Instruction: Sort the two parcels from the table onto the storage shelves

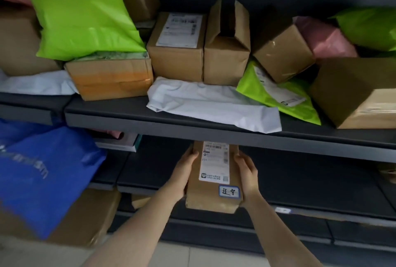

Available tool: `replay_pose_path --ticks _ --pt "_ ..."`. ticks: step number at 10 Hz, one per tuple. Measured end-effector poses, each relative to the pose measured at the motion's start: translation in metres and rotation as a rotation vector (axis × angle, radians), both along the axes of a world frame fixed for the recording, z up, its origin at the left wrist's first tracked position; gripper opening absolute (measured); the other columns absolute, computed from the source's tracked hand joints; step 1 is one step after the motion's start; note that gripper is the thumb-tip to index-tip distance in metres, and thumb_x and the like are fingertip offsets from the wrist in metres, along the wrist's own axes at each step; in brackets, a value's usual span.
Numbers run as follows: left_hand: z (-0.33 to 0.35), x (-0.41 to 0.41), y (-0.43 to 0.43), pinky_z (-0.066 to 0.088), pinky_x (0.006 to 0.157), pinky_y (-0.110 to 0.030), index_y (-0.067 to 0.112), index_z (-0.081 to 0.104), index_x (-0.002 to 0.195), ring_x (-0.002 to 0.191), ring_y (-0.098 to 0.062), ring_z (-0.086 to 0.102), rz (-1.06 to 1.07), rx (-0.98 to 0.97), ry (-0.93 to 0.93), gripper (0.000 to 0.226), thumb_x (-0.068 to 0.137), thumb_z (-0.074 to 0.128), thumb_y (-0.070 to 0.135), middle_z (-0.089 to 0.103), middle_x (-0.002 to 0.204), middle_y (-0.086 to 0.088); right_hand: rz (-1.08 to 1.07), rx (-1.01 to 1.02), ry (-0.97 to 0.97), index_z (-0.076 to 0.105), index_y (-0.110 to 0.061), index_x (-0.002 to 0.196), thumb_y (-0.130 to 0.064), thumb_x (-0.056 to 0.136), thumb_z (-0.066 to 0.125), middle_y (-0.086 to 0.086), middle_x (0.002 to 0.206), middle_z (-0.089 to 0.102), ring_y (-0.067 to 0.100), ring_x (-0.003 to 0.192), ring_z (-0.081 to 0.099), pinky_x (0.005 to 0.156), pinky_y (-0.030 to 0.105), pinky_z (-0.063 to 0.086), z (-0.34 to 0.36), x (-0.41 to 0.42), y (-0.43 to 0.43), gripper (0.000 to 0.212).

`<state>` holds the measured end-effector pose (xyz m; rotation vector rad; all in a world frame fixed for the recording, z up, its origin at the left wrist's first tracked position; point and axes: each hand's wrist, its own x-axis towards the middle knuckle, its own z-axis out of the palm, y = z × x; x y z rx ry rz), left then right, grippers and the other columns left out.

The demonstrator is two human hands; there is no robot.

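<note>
A long brown cardboard parcel (212, 193) with a white shipping label and a small blue-edged sticker is held between both hands. My left hand (182, 172) grips its left side and my right hand (248, 176) grips its right side. The parcel's far end reaches in under the front edge of the upper dark shelf (171, 125), over the dark lower shelf (300, 183). Its far end is hidden by the upper shelf's edge.
The upper shelf is packed with cardboard boxes (177, 52), green mailers (81, 13), a white mailer (214, 105) and pink bags (325, 39). A blue bag (42, 176) lies at the lower left over a brown box (90, 219). Pale floor tiles show below.
</note>
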<state>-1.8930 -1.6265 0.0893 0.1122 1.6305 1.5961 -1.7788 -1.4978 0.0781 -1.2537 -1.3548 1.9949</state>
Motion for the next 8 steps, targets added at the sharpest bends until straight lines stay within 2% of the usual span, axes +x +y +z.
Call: replay_pose_path --ticks 1,2,3,4,5,6,7,8 --pt "-0.020 -0.024 0.019 0.051 0.097 -0.049 0.024 0.064 0.121 0.106 -0.033 0.067 -0.026 -0.057 0.018 0.030 0.098 0.050 0.037 0.072 0.114 -0.015 0.008 -0.016 -0.009 0.065 -0.020 0.105 -0.021 0.101 0.058 0.020 0.104 0.069 0.029 0.081 0.067 0.069 0.036 0.056 -0.024 -0.026 0.017 0.008" --pt "-0.040 -0.039 0.032 0.053 0.095 -0.049 0.022 0.065 0.118 0.104 -0.031 0.069 -0.027 -0.105 0.071 0.037 0.092 0.052 0.047 0.073 0.113 -0.013 0.030 -0.030 0.018 0.062 -0.017 0.116 -0.023 0.101 0.057 0.019 0.107 0.069 0.030 0.085 0.069 0.073 0.040 0.058 -0.044 -0.042 0.028 0.016" --pt "-0.049 -0.050 0.039 0.053 0.088 -0.041 0.021 0.065 0.122 0.105 -0.025 0.069 -0.047 -0.099 0.127 0.047 0.090 0.053 0.054 0.074 0.113 -0.007 0.077 -0.081 0.039 0.054 -0.025 0.132 -0.029 0.101 0.058 0.015 0.116 0.070 0.037 0.104 0.069 0.096 0.054 0.056 -0.053 -0.053 0.040 0.032" --pt "-0.047 -0.053 0.044 0.049 0.076 -0.032 0.017 0.066 0.117 0.100 -0.021 0.066 -0.033 -0.097 0.177 0.040 0.095 0.052 0.048 0.072 0.108 -0.005 0.117 -0.034 -0.048 0.057 -0.018 0.134 -0.030 0.103 0.054 0.013 0.113 0.071 0.034 0.100 0.070 0.096 0.051 0.057 -0.049 -0.059 0.048 0.033" --pt "-0.043 -0.055 0.049 0.048 0.069 -0.027 0.012 0.067 0.103 0.088 -0.017 0.065 0.046 -0.140 0.278 0.028 0.098 0.053 0.037 0.071 0.097 -0.005 0.210 0.083 -0.155 0.059 -0.010 0.135 -0.039 0.104 0.048 0.016 0.122 0.071 0.029 0.101 0.070 0.085 0.037 0.058 -0.042 -0.059 0.047 0.044" --pt "-0.024 -0.063 0.047 0.045 0.069 -0.028 0.016 0.055 0.085 0.078 -0.020 0.057 0.153 -0.184 0.331 0.018 0.100 0.049 0.024 0.061 0.086 -0.006 0.252 0.210 -0.170 0.059 -0.012 0.129 -0.049 0.100 0.050 0.004 0.113 0.071 0.024 0.108 0.068 0.084 0.031 0.053 -0.014 -0.043 0.041 0.048" --pt "-0.004 -0.066 0.039 0.039 0.068 -0.027 0.021 0.050 0.084 0.073 -0.012 0.046 0.195 -0.145 0.382 0.020 0.103 0.044 0.020 0.050 0.082 0.002 0.118 0.259 -0.097 0.052 -0.020 0.125 -0.035 0.107 0.044 -0.009 0.103 0.055 0.009 0.104 0.052 0.094 0.026 0.035 0.017 -0.023 0.035 0.025" --pt "0.020 -0.050 0.025 0.037 0.084 -0.033 0.019 0.055 0.104 0.083 -0.014 0.048 0.216 -0.134 0.290 0.014 0.104 0.042 0.025 0.052 0.090 0.004 0.090 0.268 -0.076 0.043 -0.021 0.152 -0.041 0.108 0.039 0.001 0.138 0.055 0.018 0.132 0.048 0.099 0.026 0.029 0.052 -0.005 0.011 0.048"
